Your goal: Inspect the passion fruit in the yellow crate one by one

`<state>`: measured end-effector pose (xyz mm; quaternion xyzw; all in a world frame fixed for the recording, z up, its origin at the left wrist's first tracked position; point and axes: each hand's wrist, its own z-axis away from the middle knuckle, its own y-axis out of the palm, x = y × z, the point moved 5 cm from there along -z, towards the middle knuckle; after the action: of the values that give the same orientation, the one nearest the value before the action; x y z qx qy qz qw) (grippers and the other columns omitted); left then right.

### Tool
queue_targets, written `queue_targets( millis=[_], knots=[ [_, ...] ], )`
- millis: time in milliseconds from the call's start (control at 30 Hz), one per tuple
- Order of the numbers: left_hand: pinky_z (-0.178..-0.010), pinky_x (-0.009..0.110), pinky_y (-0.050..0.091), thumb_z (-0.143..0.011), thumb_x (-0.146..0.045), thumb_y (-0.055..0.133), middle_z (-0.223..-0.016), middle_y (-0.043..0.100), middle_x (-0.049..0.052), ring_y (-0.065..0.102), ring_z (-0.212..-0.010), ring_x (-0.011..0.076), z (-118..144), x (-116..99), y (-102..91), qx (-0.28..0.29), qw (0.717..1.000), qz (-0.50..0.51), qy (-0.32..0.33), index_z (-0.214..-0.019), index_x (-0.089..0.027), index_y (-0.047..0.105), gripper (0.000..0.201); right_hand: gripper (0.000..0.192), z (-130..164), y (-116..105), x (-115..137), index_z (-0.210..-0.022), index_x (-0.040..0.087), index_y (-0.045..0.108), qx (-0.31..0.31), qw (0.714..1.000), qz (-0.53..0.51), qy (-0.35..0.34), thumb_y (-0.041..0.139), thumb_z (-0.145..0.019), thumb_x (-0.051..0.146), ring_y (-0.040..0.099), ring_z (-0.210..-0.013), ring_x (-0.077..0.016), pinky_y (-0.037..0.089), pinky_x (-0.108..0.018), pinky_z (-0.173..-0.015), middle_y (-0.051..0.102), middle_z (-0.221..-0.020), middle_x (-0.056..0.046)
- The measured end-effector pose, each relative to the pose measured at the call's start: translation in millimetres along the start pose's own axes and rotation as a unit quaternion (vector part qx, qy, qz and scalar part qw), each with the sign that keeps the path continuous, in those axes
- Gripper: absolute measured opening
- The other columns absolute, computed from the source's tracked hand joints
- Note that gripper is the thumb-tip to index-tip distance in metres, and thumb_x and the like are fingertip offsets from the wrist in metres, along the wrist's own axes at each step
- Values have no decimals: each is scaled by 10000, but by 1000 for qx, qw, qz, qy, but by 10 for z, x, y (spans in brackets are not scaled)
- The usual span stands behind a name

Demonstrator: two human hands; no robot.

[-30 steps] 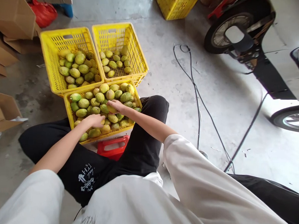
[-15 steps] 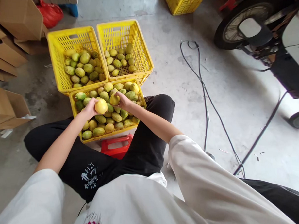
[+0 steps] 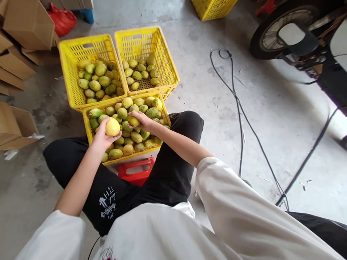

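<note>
My left hand [image 3: 100,138] is closed around a smooth, round yellow fruit [image 3: 112,126], above the left side of the front yellow crate [image 3: 86,127]. To its right, my right hand [image 3: 144,120] grips a smaller yellow-green fruit [image 3: 134,121], partly hidden by the fingers, over the middle of the same crate. Oval green and yellow fruits [image 3: 136,137] fill that crate, which stands between my knees. I cannot tell their exact kind.
Behind stand two deeper yellow crates, the left one [image 3: 63,69] holding more fruits than the right one [image 3: 171,65]. A red plastic stool [image 3: 138,178] sits under the front crate. Cardboard boxes [image 3: 30,25] are at left. A black cable [image 3: 251,125] and motorbike [image 3: 298,42] are at right.
My left hand has drawn slightly left with its yellow fruit, the palm turned more upward. My right hand stays near the same spot, its fruit now more covered by fingers.
</note>
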<state>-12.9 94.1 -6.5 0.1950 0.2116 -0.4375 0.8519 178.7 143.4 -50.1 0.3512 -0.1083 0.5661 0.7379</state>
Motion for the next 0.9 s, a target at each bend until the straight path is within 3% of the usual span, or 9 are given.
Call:
queue_targets(
  millis=[67, 200, 300, 400, 500, 567, 633, 767, 900],
  knots=[
    [-738, 300, 750, -1142, -392, 899, -1051, 808, 56, 819, -887, 244, -36, 26, 58, 16, 1000, 18, 2, -1308, -300, 754, 239, 279, -4, 4, -15, -1189, 283, 682, 8, 1000, 16, 13, 927, -1253, 398, 729, -784, -194, 671, -273, -659, 719, -894, 20],
    [-749, 310, 758, -1180, -484, 763, -1115, 834, 118, 901, -1110, 344, -52, 37, 182, 69, 997, 32, 24, -1312, -263, 760, 258, 142, 2, 4, 19, -1204, 265, 693, 16, 999, 20, 20, 698, -1343, 292, 674, -740, -200, 581, -257, -602, 713, -831, 14],
    [-800, 357, 794, -1180, -449, 648, -1212, 861, 136, 918, -1276, 388, -48, 20, 215, 104, 992, 51, 41, -1333, -262, 762, 267, 152, 5, -16, 65, -1222, 255, 689, 11, 1000, -12, 16, 607, -1350, 251, 711, -785, -207, 661, -295, -726, 715, -845, 25],
    [-861, 379, 807, -1128, -405, 746, -1255, 873, 117, 916, -1333, 384, -96, 16, 204, 114, 991, 39, 63, -1316, -279, 759, 226, 170, 16, -52, 78, -1265, 248, 701, 8, 998, -55, 25, 547, -1334, 230, 813, -888, -257, 762, -384, -828, 762, -892, -5],
    [-898, 342, 789, -1077, -364, 881, -1233, 875, 100, 906, -1331, 344, -194, 57, 167, 95, 991, 7, 92, -1263, -277, 745, 246, 119, 53, -110, 54, -1308, 230, 720, 15, 998, -58, 33, 605, -1304, 197, 864, -917, -277, 803, -415, -839, 817, -958, -39],
    [-943, 348, 792, -1051, -366, 946, -1206, 874, 86, 891, -1360, 338, -273, 115, 110, 65, 993, -4, 95, -1223, -293, 731, 285, 53, 97, -164, 34, -1276, 227, 727, 27, 999, -39, 25, 722, -1267, 175, 857, -872, -250, 801, -365, -805, 823, -969, -31],
    [-978, 372, 798, -1030, -380, 982, -1164, 867, 81, 881, -1382, 351, -347, 184, 25, 32, 996, -15, 77, -1182, -308, 719, 312, 123, 149, -244, 12, -1198, 238, 720, 27, 999, -22, 14, 814, -1233, 167, 818, -789, -212, 778, -301, -729, 799, -937, -6],
    [-867, 382, 785, -932, -375, 1031, -1086, 853, 70, 912, -1211, 346, -421, 279, -117, 43, 997, -57, 36, -1141, -312, 726, 376, 219, 233, -470, -6, -1069, 249, 669, 1, 1000, -15, -3, 761, -1205, 105, 698, -635, -151, 571, -177, -495, 740, -841, 33],
    [-723, 293, 710, -904, -255, 959, -977, 821, 25, 851, -853, 225, -355, 323, -132, 91, 992, -75, 41, -1131, -254, 742, 314, 194, 222, -668, 3, -1070, 247, 683, -27, 999, -4, -26, 798, -1132, 102, 688, -637, -143, 490, -169, -493, 766, -862, 24]
  ],
)
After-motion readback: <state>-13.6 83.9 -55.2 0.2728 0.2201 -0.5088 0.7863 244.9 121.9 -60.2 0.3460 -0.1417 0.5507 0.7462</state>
